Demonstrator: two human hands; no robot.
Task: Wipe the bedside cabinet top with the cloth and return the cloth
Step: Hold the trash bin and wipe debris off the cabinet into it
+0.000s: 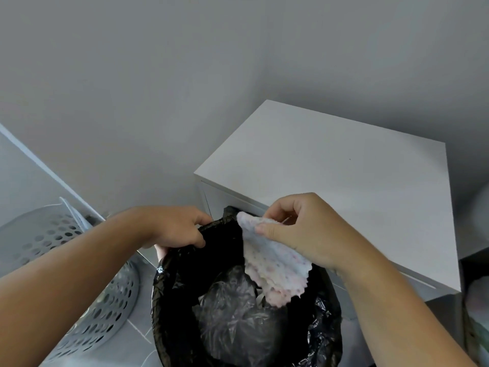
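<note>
The white bedside cabinet [341,168] stands at the right against the grey wall, its top bare. My right hand [304,229] pinches a pale cloth [275,268] with pink and blue dots by its upper corner. The cloth hangs down over the mouth of a bin lined with a black plastic bag [169,284]. My left hand [180,226] grips the far left rim of that bag. A crumpled dark bag lies inside the bin under the cloth.
A grey perforated laundry basket [87,276] stands on the tiled floor at the left. A white slanted rail runs behind it. A pale bundle [476,303] sits at the right edge beside the cabinet.
</note>
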